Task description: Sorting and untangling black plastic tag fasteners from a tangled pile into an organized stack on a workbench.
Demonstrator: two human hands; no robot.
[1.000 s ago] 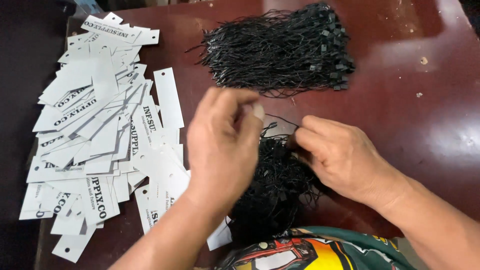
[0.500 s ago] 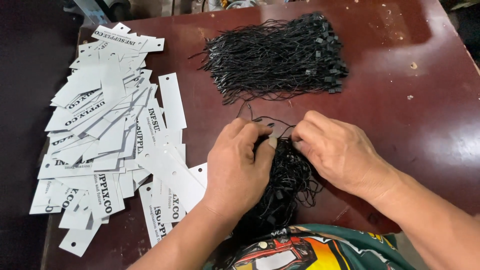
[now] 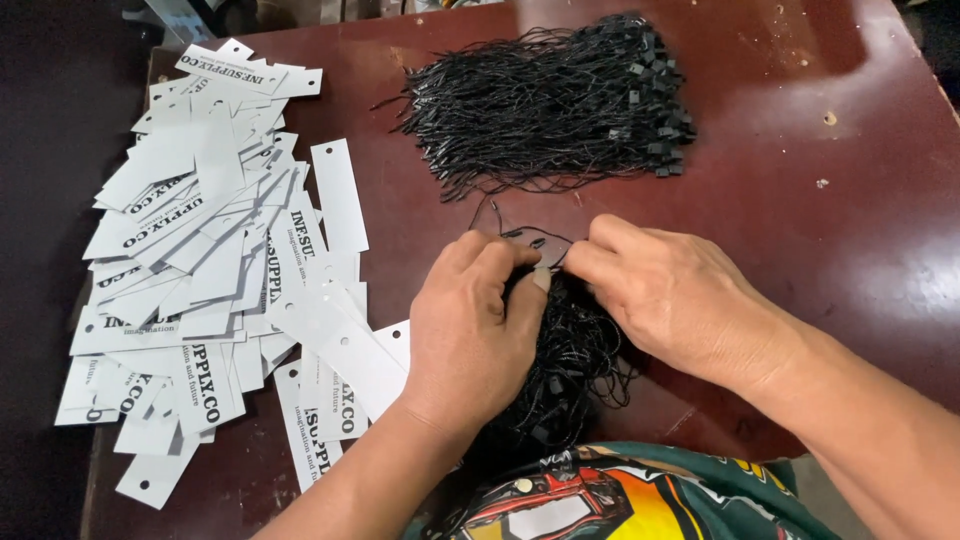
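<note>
Best done slowly: pinch one black string loop at a time, keep its end taut, feed it squarely, keep the rest out of the tangle. Left hand knuckles up, fingers closed on a small white tag over the near string heap. Right hand palm down, fingertips pinched on the loop just beside that tag. Beyond the heap, the neat string bundle; left of it, loose white tags on the dark red table.
</note>
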